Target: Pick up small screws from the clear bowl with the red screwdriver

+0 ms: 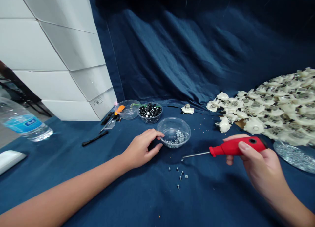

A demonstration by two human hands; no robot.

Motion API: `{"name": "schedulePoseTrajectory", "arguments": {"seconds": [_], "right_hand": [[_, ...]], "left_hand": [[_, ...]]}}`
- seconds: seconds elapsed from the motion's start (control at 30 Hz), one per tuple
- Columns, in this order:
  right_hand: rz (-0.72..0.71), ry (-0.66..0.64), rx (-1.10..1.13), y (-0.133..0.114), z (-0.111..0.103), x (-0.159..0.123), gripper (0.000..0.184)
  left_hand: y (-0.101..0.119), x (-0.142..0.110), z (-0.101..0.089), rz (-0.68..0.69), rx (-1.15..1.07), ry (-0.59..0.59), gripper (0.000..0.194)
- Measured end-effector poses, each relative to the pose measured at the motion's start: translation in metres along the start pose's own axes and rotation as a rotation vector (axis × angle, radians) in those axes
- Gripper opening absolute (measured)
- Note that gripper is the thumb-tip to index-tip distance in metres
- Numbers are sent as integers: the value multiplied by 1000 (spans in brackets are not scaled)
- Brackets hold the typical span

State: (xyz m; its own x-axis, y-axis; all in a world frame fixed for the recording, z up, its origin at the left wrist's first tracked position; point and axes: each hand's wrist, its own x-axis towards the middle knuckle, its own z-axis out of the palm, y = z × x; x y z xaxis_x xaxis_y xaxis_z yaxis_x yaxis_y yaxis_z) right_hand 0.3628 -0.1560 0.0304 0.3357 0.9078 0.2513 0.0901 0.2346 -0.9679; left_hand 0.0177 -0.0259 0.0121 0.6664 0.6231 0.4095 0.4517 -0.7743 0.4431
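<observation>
My right hand is closed around the red handle of a screwdriver, its shaft pointing left. A small screw is at the screwdriver's tip; whether it hangs there or lies on the cloth I cannot tell. My left hand lies palm down by a clear plastic bowl partly filled with silvery screws. Its index fingertip touches the bowl's left side, and the thumb is apart from it. Several loose screws are scattered on the blue cloth in front of the bowl.
Behind stands a tub of black parts. A second screwdriver lies by a clear lid. Cream-coloured plastic parts are heaped at right, near a container of screws. White boxes and a water bottle stand left.
</observation>
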Motion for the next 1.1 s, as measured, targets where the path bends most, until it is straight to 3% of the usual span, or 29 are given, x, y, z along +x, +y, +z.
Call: {"name": "schedulePoseTrajectory", "arguments": {"seconds": [0.13,0.27,0.47,0.77,0.87,0.93,1.1], "right_hand": [[54,-17,65,7,-7,6,30],[8,4,77,10,-13,10,29],[-79,56,-68,8,-11,5,23],[-87,69,-160,9,-20,7,26],[-79,1,-5,11,-16,5,26],[7,-49,79,9,-8,1,29],[147,-228,98,4,13,-13,35]], "left_hand": [[0,0,0,2,-3,5,26],[1,0,0,7,3,4,26],[0,0,0,6,-3,-7,26],[-1,0,0,2,-8,-5,27],[-1,0,0,1,-7,-7,27],[-1,0,0,1,-6,-8,27],[1,1,-1,-7,-6,-8,26]]}}
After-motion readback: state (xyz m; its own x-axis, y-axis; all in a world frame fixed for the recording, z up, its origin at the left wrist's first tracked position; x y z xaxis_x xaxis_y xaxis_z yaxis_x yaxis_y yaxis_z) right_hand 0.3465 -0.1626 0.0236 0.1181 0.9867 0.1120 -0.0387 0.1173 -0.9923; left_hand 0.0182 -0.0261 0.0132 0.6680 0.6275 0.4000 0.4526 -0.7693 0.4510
